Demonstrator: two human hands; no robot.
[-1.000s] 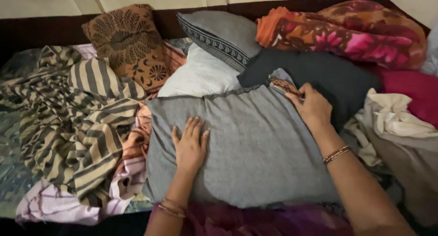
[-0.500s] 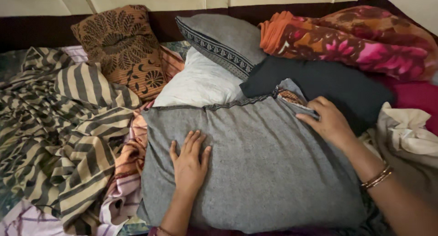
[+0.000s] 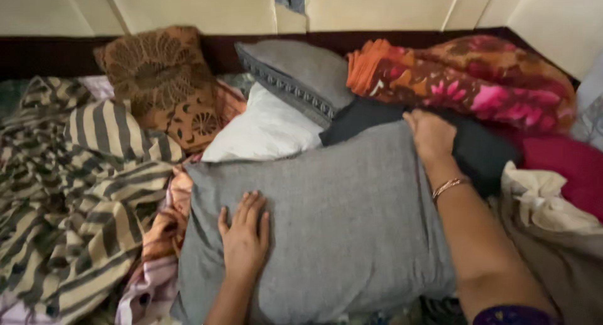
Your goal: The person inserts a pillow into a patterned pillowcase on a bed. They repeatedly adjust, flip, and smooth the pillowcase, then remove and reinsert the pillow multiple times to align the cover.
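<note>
The grey pillow (image 3: pixel 333 212) lies in the middle of the frame on the cluttered bed (image 3: pixel 38 61). The left hand (image 3: pixel 244 237) presses flat on its lower left, fingers spread, holding nothing. The right hand (image 3: pixel 430 135) curls over the upper right corner; whether it pinches cloth cannot be told. Pressing steadily at the left should stop the pillow sliding while that corner is worked.
</note>
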